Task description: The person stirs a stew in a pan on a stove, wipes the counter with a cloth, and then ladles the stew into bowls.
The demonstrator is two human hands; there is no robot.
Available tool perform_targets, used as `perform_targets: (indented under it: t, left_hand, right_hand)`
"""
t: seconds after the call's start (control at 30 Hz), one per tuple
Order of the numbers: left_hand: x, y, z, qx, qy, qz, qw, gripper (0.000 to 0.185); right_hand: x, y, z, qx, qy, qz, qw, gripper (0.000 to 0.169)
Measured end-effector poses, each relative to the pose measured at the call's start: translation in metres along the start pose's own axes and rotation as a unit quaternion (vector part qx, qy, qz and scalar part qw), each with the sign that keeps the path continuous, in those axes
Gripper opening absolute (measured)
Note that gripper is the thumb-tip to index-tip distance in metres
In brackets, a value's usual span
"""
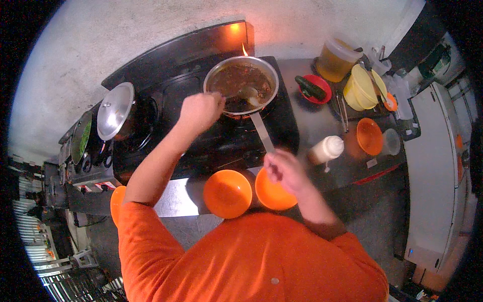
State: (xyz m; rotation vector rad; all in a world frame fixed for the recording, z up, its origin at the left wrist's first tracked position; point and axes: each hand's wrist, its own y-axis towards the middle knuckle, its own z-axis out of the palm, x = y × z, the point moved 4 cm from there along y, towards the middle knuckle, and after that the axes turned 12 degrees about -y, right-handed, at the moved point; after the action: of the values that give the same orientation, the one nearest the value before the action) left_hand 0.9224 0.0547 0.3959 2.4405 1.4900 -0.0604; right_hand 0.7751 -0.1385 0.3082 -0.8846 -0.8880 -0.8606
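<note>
A metal saucepan with dark brown broth in it stands over a lit burner, and a flame rises behind its far rim. My right hand is closed around the end of the pan's flat metal handle. At the pan's left rim is my left hand, its fingers curled; whether it holds something small cannot be made out. Something pale and rounded, perhaps a ladle's bowl or an egg, shows in the broth. Near my body sit an orange bowl and a second orange bowl, partly under my right hand.
Left on the stove is a pot with a tilted metal lid. To the right are a red bowl with a dark green vegetable, a yellow tub, a plastic bucket, a squeeze bottle and another orange bowl.
</note>
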Motion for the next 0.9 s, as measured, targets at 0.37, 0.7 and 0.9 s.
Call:
perform_targets:
  t: [0.37,0.7,0.9]
  left_hand:
    - [0.073,0.008,0.007,0.038,-0.109,-0.126,0.985,0.033]
    - [0.0,-0.019,-0.001,0.017,-0.133,-0.009,0.991,0.025]
    - [0.018,0.001,-0.004,-0.047,-0.032,-0.028,0.998,0.028]
  right_hand:
    - [0.003,-0.001,0.003,0.012,0.007,-0.023,1.0,0.025]
    - [0.0,-0.002,0.0,-0.006,0.012,-0.011,1.0,0.024]
    - [0.002,-0.002,0.0,0.003,0.013,-0.019,1.0,0.025]
